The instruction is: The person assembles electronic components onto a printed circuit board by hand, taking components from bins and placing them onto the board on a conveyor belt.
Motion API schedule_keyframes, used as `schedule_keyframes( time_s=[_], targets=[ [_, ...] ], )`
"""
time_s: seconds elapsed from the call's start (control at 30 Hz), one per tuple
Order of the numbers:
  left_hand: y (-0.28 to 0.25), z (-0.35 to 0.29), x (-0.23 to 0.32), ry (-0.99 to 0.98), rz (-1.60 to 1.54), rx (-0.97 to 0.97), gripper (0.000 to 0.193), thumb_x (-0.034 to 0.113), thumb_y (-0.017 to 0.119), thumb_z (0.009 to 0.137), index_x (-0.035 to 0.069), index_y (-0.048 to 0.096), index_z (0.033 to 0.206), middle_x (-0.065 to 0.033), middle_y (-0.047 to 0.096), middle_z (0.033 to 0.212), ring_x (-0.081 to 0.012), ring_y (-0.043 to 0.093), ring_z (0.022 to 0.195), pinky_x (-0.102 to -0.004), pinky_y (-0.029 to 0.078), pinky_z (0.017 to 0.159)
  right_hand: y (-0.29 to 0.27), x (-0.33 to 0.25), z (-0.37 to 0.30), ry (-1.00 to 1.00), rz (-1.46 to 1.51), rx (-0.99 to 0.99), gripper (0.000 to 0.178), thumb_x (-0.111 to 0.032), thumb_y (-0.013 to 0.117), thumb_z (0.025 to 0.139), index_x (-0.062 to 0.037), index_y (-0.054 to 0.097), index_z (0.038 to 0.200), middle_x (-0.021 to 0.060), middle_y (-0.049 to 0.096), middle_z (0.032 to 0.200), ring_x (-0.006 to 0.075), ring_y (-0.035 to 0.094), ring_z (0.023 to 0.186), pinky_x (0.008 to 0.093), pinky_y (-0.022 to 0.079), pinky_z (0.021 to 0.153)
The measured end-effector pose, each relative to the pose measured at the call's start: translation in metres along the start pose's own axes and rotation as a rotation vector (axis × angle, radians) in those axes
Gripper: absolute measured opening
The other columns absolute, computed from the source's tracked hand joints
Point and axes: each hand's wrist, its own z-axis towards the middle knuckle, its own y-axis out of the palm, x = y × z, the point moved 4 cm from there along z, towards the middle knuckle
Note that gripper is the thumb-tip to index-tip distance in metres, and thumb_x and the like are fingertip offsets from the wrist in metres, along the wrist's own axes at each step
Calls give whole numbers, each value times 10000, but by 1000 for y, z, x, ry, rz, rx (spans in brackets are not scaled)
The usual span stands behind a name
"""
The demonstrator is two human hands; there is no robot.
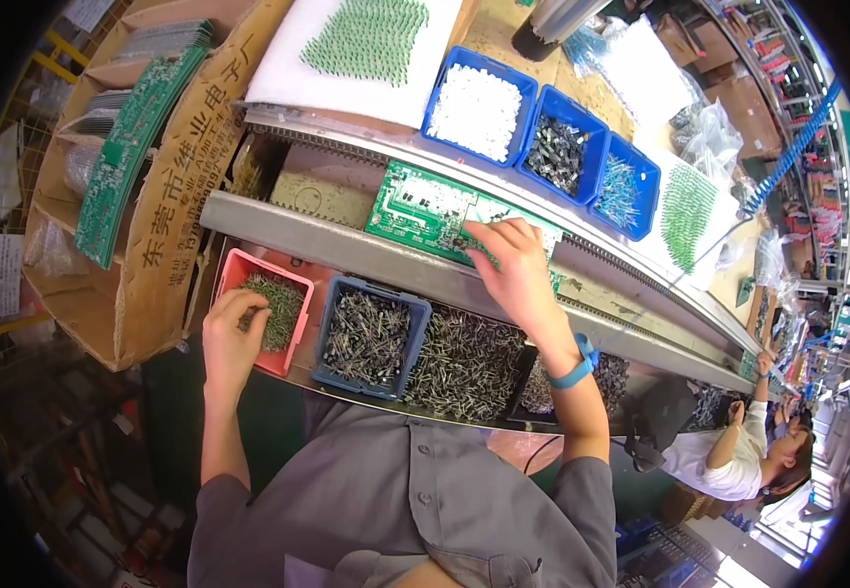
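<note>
A green circuit board (415,218) lies in the track ahead of me, with small parts on it. My right hand (511,263), a blue band at its wrist, reaches over the board. Its thumb and forefinger close at the board's surface; whatever they hold is too small to name. At the left, my left hand (234,338) is at the near left side of a red bin (295,336) of small green leaded components (276,302). Its fingertips are pinched together over these parts, and I cannot make out what is between them.
Beside the red bin stand a dark blue bin (420,338) and a tray of leaded parts (464,367). Three blue bins hold white pieces (474,111), black parts (555,155) and blue parts (618,194). A carton (165,216) of boards stands left. A co-worker (729,456) sits right.
</note>
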Motion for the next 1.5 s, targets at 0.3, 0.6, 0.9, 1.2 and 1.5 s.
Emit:
schedule_keyframes(
  time_s=[0.3,0.6,0.9,1.2,1.5],
  targets=[
    [2,1,-2,-12,52,27,144,-49,653,749,-9,649,888,-119,642,873,-240,630,706,-326,498,641,-121,32,-131,626,-109,179,163,-54,676,791,-6,670,947,144,660,865,274,618,802,349,462,749],
    [-2,10,6,35,34,54,138,-62,637,764,-17,653,894,-119,655,867,-212,631,692,-304,497,623,-100,65,-299,1181,-245,-200,299,-100,743,689,-3,663,960,184,659,829,343,639,768,404,501,700],
    [59,72,81,195,-320,-261,115,6,644,802,-10,660,915,-108,672,867,-198,646,750,-283,501,658,-86,62,-296,1072,-269,-101,208,-37,710,659,27,616,833,170,623,713,303,615,655,360,481,640],
    [132,102,98,518,-121,-319,73,87,653,807,55,671,871,-63,615,867,-251,544,905,-369,419,836,-85,63,-295,1066,-145,-32,164,4,682,686,35,601,825,138,609,687,207,593,609,316,480,615],
    [140,103,97,489,-97,-288,72,144,656,794,107,703,834,-28,631,861,-233,550,912,-374,373,802,-84,63,-295,1108,-117,-79,190,-7,688,691,21,612,863,157,631,777,286,624,687,373,489,661]
  ],
)
